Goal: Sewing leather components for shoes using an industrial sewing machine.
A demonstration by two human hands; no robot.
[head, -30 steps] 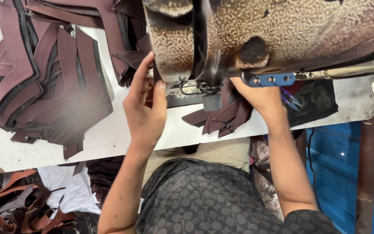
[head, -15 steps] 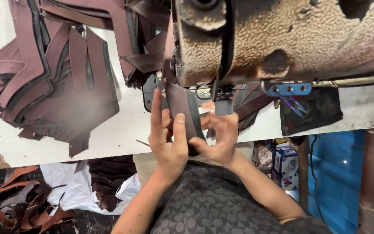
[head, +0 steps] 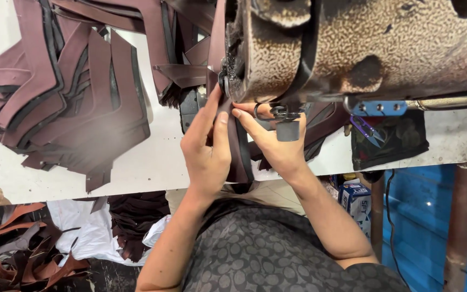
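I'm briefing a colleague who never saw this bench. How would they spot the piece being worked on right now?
Start at the big mottled sewing machine across the top of the white table. Beneath its left end, the left hand and right hand pinch a narrow maroon leather strip. Unlike the stacked maroon pieces lying loose at left, it is held.

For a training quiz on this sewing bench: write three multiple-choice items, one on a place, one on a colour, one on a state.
1. Where does the stack of cut pieces lie?
A. left part of the table
B. on the floor
C. on the person's lap

2. What colour is the leather strip in the hands?
A. yellow
B. dark maroon
C. white

3. How do the hands stand?
A. both idle
B. one raised away
C. both on the strip at the sewing machine

Key: A, the stack sits on the table's left; B, the strip is maroon; C, left hand and right hand press the strip.
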